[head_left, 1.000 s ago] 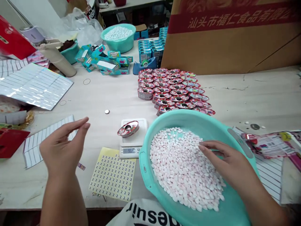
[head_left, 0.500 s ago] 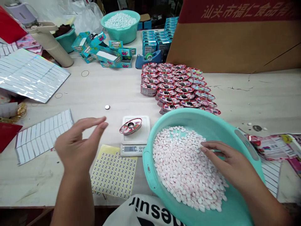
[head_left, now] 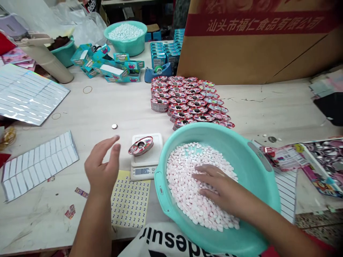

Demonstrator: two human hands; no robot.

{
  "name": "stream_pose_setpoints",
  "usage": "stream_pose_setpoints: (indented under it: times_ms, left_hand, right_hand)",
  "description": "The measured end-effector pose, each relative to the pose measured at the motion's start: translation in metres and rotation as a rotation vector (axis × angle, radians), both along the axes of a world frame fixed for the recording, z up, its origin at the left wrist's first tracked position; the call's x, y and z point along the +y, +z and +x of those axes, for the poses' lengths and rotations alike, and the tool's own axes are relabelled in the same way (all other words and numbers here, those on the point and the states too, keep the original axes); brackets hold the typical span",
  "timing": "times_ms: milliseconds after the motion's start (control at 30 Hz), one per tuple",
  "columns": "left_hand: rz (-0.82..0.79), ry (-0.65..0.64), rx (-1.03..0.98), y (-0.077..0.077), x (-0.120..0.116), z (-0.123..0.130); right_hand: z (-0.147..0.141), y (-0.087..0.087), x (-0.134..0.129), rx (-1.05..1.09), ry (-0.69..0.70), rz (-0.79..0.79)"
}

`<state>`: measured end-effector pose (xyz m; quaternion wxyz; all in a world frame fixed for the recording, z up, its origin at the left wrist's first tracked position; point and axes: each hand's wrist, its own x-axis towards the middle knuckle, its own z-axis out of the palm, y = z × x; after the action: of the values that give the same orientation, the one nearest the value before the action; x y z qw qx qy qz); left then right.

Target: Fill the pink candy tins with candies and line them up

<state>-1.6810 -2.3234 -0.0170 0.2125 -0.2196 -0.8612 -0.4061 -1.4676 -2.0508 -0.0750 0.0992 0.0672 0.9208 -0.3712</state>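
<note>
Teal basin (head_left: 254,171) at five o'clock in my feed holds pale tablets (head_left: 182,171) under a spread-fingered right hand (head_left: 220,185); the nearer left hand (head_left: 101,167), empty, thumb and forefinger parted, faces a white scale (head_left: 157,154) bearing the red tin (head_left: 143,148) at that hand's two o'clock, long axis eight-to-two.

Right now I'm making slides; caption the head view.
Right hand among pale rounded tablets in a turquoise plastic basin; left hand beside a white digital scale.

One head-worn camera looks forward and down across the table (head_left: 128,103). The basin (head_left: 246,171) sits close below it.
</note>
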Motion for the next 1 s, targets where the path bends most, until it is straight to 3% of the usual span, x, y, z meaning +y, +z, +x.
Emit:
stream_pose_setpoints:
  times_ms: [100,233,367,533,633,800,1000]
  left_hand:
    - [0.016,0.188,-0.055,-0.014,-0.03,-0.007]
    - [0.151,0.432,-0.251,-0.047,-0.071,-0.022]
    - [0.265,0.512,-0.361,-0.068,-0.091,-0.031]
    - [0.323,0.514,-0.37,-0.069,-0.095,-0.035]
    - [0.365,0.533,-0.378,-0.066,-0.095,-0.035]
    - [0.387,0.518,-0.425,-0.063,-0.093,-0.033]
    - [0.386,0.525,-0.342,-0.067,-0.089,-0.031]
  right_hand:
    - [-0.006,0.005,-0.008,-0.009,0.095,0.026]
    - [-0.019,0.015,-0.005,-0.003,0.183,0.088]
    - [-0.041,0.036,0.0,0.081,0.199,0.156]
    - [-0.095,0.073,-0.018,0.298,0.127,0.066]
    - [-0.137,0.085,-0.041,0.351,0.166,0.007]
    - [-0.187,0.078,-0.07,0.312,0.319,0.038]
    - [-0.195,0.065,-0.076,0.451,0.423,0.138]
